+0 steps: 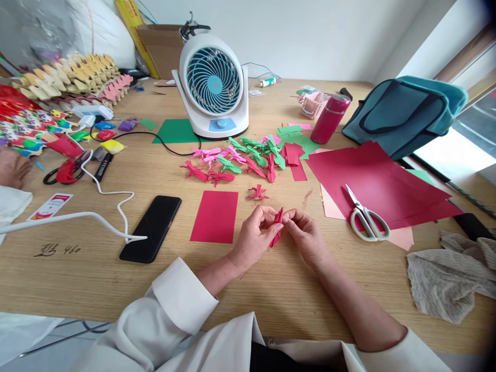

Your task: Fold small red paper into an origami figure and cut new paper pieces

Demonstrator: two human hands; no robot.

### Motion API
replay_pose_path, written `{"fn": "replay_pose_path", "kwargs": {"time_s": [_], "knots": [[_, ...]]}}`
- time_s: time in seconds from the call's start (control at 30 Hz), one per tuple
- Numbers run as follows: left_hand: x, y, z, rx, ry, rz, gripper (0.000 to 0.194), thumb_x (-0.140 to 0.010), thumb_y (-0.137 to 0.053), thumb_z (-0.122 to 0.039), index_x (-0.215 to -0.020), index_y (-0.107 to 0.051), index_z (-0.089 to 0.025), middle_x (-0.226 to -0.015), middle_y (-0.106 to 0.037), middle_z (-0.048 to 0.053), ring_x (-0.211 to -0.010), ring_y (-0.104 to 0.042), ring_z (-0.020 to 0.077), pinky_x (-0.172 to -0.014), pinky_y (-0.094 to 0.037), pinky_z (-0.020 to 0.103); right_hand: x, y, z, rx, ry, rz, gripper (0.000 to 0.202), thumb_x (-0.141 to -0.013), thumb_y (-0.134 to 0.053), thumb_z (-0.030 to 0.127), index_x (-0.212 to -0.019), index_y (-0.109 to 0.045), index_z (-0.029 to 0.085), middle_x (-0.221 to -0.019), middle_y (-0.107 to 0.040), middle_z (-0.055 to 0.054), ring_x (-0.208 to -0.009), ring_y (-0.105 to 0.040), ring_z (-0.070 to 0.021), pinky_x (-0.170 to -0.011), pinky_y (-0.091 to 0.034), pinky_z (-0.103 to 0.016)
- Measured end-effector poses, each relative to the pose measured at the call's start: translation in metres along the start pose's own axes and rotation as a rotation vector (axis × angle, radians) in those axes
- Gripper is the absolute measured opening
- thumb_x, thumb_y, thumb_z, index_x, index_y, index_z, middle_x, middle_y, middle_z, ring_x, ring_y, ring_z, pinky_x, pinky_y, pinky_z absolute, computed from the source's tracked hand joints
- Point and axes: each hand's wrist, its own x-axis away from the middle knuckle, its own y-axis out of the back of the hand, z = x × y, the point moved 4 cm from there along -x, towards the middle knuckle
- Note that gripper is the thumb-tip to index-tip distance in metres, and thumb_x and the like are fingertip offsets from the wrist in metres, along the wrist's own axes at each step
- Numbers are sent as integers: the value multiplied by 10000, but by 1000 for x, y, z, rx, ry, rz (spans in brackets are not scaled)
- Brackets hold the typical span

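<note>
Between my two hands, just above the table, is a narrow folded piece of red paper (276, 228). My left hand (253, 235) pinches it with thumb and fingers from the left. From the right, my right hand (306, 235) pinches its upper part. Just beyond them lies a small red folded figure (257, 192). A flat red paper rectangle (214, 216) rests left of my left hand. Farther back is a pile of green, pink and red folded figures (248, 156), with small red paper pieces (293, 154) at its right.
White-handled scissors (364, 217) lie on large red sheets (387, 181) at right. A black phone (150, 229) and white cable (127, 194) are at left. Behind stand a fan (214, 82), a red bottle (330, 118) and a teal bag (399, 111). Another person's hand (13, 168) shows far left.
</note>
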Motion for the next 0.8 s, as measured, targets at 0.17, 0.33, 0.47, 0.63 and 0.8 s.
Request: {"fn": "replay_pose_path", "kwargs": {"time_s": [0.17, 0.33, 0.47, 0.63, 0.8], "knots": [[0, 1, 3, -39, 2, -6, 191, -859, -649, -250, -997, -541, -176, -753, -582, -21, -696, -579, 109, -657, -463, 221, 2, 1, 2, 69, 27, -28, 317, -779, -759, 479, -749, -638, 187, -675, -578, 21, -621, -471, -114, -615, -381, -248], [-2, 5, 2, -30, -5, -29, 196, -848, -654, -227, -995, -539, -171, -750, -582, -24, -703, -585, 111, -676, -462, 227, 3, 1, 4, 115, 37, -11, 318, -857, -675, 482, -749, -650, 184, -678, -568, 18, -664, -481, -120, -666, -381, -253], [-3, 4, 2, 12, 3, -15, 199, -852, -651, -234, -995, -529, -171, -738, -583, -28, -694, -593, 111, -664, -461, 222, 2, 1, 1, 71, 21, -17, 282, -817, -725, 462, -799, -662, 188, -694, -575, 21, -664, -482, -118, -664, -383, -251], [-2, 1, 2, -13, 8, 0, 176, -850, -648, -221, -977, -537, -170, -723, -582, -29, -678, -586, 105, -648, -458, 211, 2, -1, 0, 57, 31, -11, 297, -798, -734, 466, -765, -625, 192, -682, -561, 23, -633, -470, -119, -628, -382, -254], [-1, 1, 4, -81, 8, 8, 150, -852, -635, -226, -966, -553, -173, -730, -575, -27, -682, -575, 106, -652, -465, 211, 2, 0, 2, 148, 110, -18, 284, -825, -705, 456, -756, -597, 202, -689, -561, 17, -628, -471, -126, -604, -388, -256]]}}
